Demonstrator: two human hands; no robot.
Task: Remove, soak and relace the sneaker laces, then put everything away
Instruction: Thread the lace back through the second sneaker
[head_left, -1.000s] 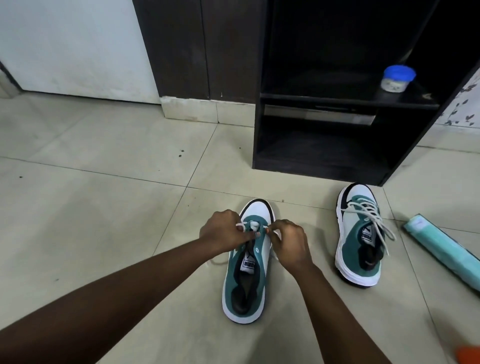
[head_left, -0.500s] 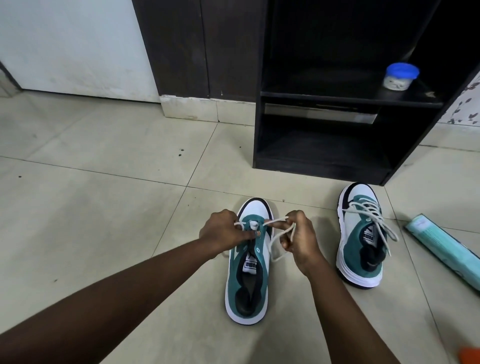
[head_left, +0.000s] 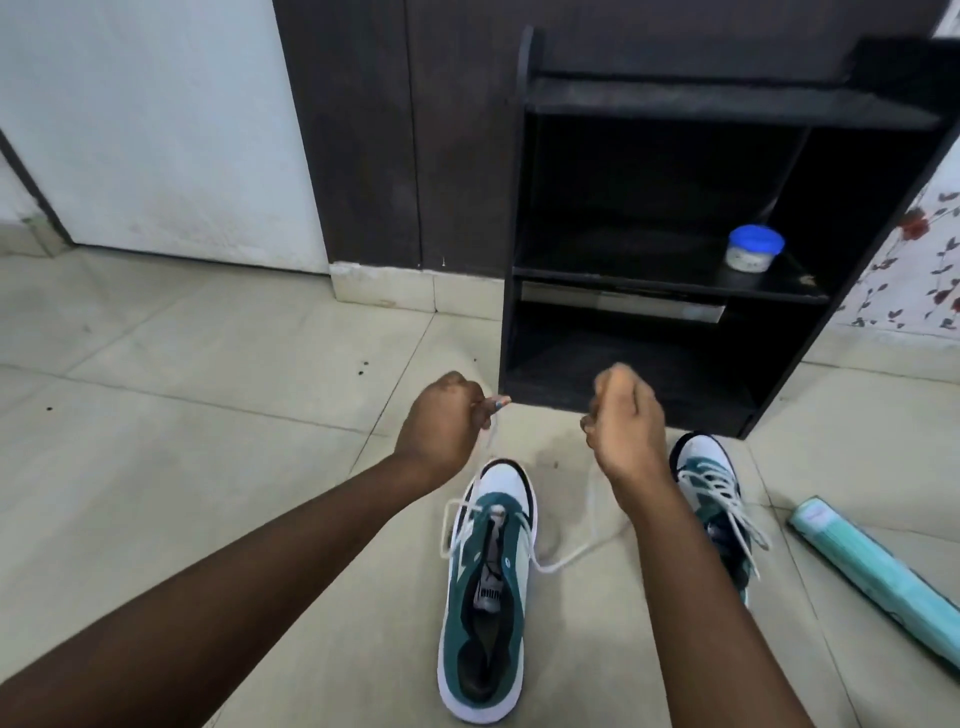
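**Both hands hold up the ends of one sneaker's lace**

The near sneaker (head_left: 488, 597), teal and white, stands on the tiled floor (head_left: 182, 467) with its toe pointing away from the person. Its white lace (head_left: 561, 556) runs through the eyelets nearest the toe only, and both ends rise from there to the raised hands.

The left hand (head_left: 441, 421) is above and to the left of the toe, its fingers curled and pinching one lace end near its tip. The right hand (head_left: 623, 421) is level with it, to the right, fingers curled round the other end; that strand sags in a loose loop beside the shoe before climbing to the hand, though the exact grip point is blurred.

The second sneaker (head_left: 711, 483) stands just to the right, laced, partly hidden behind the right forearm. A pale teal roll (head_left: 872, 566) lies on the floor further right. Beyond the shoes stands a dark open shelf unit (head_left: 675, 98), with a small blue-lidded jar (head_left: 754, 248) on its middle shelf.
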